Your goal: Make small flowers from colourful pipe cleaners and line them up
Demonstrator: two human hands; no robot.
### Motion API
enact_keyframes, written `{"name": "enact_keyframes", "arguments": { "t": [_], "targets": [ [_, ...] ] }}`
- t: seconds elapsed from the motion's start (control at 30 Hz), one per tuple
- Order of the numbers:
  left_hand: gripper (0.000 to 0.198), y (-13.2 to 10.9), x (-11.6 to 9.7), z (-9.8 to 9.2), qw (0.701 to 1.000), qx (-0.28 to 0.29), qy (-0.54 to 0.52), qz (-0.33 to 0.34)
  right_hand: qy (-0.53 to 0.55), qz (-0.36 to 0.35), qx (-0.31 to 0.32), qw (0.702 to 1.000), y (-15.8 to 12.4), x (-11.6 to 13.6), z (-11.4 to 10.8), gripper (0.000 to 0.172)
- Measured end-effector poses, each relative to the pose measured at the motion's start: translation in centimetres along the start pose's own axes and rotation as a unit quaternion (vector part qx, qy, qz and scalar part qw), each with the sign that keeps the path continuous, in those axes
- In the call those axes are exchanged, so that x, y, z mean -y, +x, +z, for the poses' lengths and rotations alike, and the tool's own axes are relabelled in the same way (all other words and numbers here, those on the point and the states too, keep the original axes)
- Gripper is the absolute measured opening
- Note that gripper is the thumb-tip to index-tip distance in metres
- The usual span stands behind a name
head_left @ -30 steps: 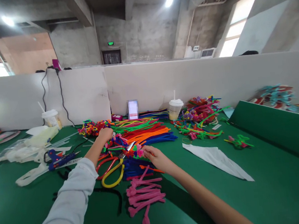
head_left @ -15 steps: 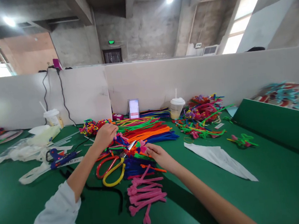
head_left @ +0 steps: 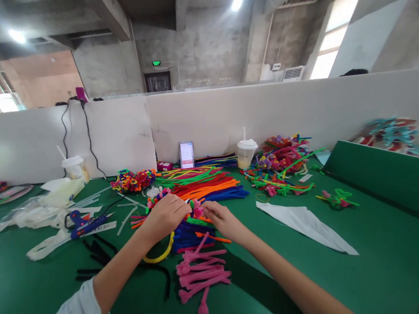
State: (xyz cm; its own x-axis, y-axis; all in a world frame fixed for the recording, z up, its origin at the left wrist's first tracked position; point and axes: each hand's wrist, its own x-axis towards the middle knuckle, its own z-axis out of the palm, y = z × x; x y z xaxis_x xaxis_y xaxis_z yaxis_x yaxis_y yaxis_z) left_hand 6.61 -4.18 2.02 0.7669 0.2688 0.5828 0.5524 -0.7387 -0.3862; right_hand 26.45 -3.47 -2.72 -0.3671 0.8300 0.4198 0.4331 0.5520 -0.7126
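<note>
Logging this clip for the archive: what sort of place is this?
Probably a handicraft workshop in a bare concrete building. A long green-topped workbench holds heaps of colored pipe cleaners and a hot glue gun, under raw concrete ceiling beams.

- Pink pipe-cleaner flower [head_left: 198, 209], twisted, sits between the left hand [head_left: 165, 215] and right hand [head_left: 222, 217] (partly hidden by fingers)
- Yellow scissors handle [head_left: 160, 252], curving out beneath the left hand
</note>
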Motion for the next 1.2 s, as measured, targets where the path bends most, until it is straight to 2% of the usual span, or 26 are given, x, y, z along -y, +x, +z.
{"name": "enact_keyframes", "arguments": {
  "t": [0.2,0.73,1.0,1.2],
  "targets": [
    [0.016,-0.1,-0.2,0.1,1.000,0.011,-0.006,-0.003,-0.050,-0.011,-0.005,0.999,-0.1,0.4,0.1,0.025],
    [0.016,0.1,-0.2,-0.2,1.000,0.004,0.015,0.017,-0.043,-0.014,-0.009,0.999,-0.1,0.1,0.2,0.026],
    [0.012,-0.4,-0.9,-0.1,0.997,-0.064,0.025,0.031,-0.001,0.007,0.005,1.000,0.1,-0.1,0.2,0.025],
    [0.017,0.0,-1.2,-0.3,0.996,-0.088,-0.007,-0.004,0.018,0.008,0.003,1.000,0.0,-0.1,0.2,0.025]
  ]
}}
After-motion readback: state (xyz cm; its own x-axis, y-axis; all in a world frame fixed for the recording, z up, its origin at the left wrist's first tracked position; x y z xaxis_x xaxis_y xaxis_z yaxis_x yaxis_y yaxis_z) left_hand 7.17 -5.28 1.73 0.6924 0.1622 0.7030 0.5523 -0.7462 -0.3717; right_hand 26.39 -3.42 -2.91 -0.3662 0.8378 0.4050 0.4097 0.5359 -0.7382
